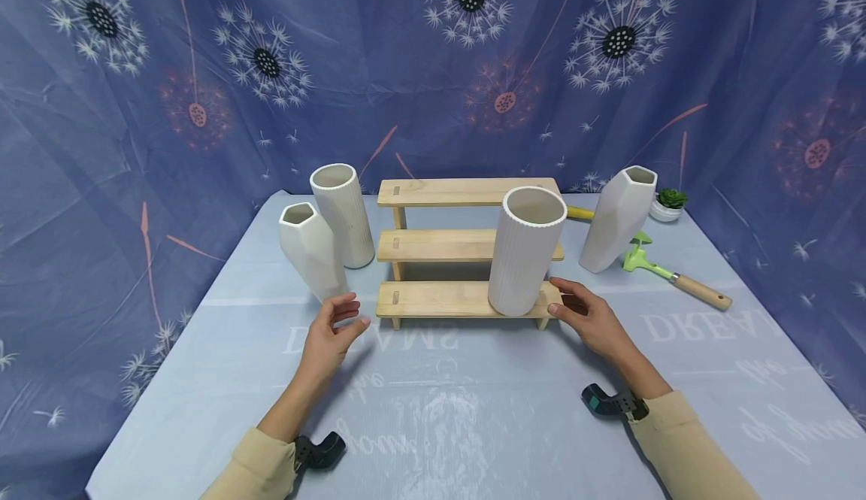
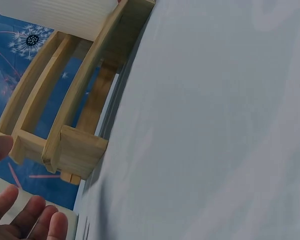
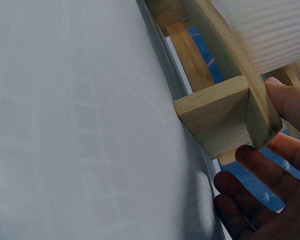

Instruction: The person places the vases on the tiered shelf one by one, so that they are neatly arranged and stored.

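A three-step wooden display stand (image 1: 433, 301) is on the table, with a white ribbed cylinder vase (image 1: 524, 259) upright on the right part of its lowest step. At that step's right end, my right hand (image 1: 591, 319) pinches the board, thumb at the front edge and index finger behind. The right wrist view shows the thumb (image 3: 289, 102) against the board's end. My left hand (image 1: 328, 338) is held off the stand's left end, fingers relaxed and holding nothing. Just behind it, a white faceted vase (image 1: 313, 252) leans in view beside a second ribbed vase (image 1: 343, 218).
Right of the stand is another faceted white vase (image 1: 619, 218). Nearby lie a green garden tool with a wooden handle (image 1: 700, 289) and a small potted succulent (image 1: 668, 207). A yellow handle (image 1: 579, 213) shows behind the stand. Blue dandelion-print cloth (image 1: 406, 71) hangs at the back.
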Action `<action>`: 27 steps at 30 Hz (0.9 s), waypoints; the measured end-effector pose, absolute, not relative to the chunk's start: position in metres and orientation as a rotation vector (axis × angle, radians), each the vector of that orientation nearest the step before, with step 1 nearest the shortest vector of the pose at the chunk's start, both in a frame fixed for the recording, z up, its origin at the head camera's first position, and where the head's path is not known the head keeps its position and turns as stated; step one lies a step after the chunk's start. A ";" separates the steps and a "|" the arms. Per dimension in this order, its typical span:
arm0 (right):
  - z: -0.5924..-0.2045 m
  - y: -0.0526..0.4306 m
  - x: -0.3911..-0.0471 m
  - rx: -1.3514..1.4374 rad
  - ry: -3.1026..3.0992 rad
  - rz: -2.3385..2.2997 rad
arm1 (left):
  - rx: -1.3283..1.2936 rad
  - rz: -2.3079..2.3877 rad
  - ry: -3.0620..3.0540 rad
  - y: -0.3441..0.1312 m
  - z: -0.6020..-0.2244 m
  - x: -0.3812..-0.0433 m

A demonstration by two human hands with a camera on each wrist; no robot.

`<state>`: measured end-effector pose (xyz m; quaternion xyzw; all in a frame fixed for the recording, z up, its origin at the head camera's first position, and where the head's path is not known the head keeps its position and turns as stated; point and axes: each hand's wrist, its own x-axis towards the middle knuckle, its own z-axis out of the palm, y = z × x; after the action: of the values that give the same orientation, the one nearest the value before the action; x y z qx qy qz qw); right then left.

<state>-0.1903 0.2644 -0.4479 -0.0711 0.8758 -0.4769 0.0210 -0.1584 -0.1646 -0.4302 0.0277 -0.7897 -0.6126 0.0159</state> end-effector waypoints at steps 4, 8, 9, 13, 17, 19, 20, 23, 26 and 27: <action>-0.448 0.264 -0.191 -0.221 2.717 -1.480 | 0.108 -1.888 -2.370 -0.167 -0.431 -0.157; -0.448 0.264 -0.191 -0.213 2.714 -1.481 | 0.140 -1.883 -2.276 -0.170 -0.432 -0.155; -0.448 0.264 -0.191 -0.211 2.714 -1.482 | 0.152 -1.881 -2.258 -0.171 -0.432 -0.156; -0.448 0.264 -0.191 -0.212 2.715 -1.486 | 0.181 -1.859 -2.193 -0.175 -0.431 -0.155; -0.449 0.264 -0.192 -0.209 2.715 -1.482 | 0.215 -1.820 -2.175 -0.179 -0.430 -0.155; -0.449 0.265 -0.192 -0.203 2.715 -1.476 | 0.244 -1.807 -2.163 -0.181 -0.430 -0.155; -0.450 0.265 -0.192 -0.198 2.712 -1.477 | 0.259 -1.797 -2.155 -0.183 -0.430 -0.156; -0.450 0.265 -0.192 -0.193 2.707 -1.478 | 0.303 -1.781 -2.128 -0.186 -0.432 -0.158; -0.450 0.264 -0.192 -0.194 2.703 -1.491 | 0.336 -1.760 -2.118 -0.190 -0.434 -0.161; -0.450 0.264 -0.192 -0.196 2.703 -1.492 | 0.345 -1.758 -2.115 -0.191 -0.435 -0.163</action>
<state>-0.1922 0.2644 -0.4497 -0.0634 0.8735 -0.4821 0.0237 -0.1626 -0.1913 -0.4348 0.1223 -0.7501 -0.6234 0.1837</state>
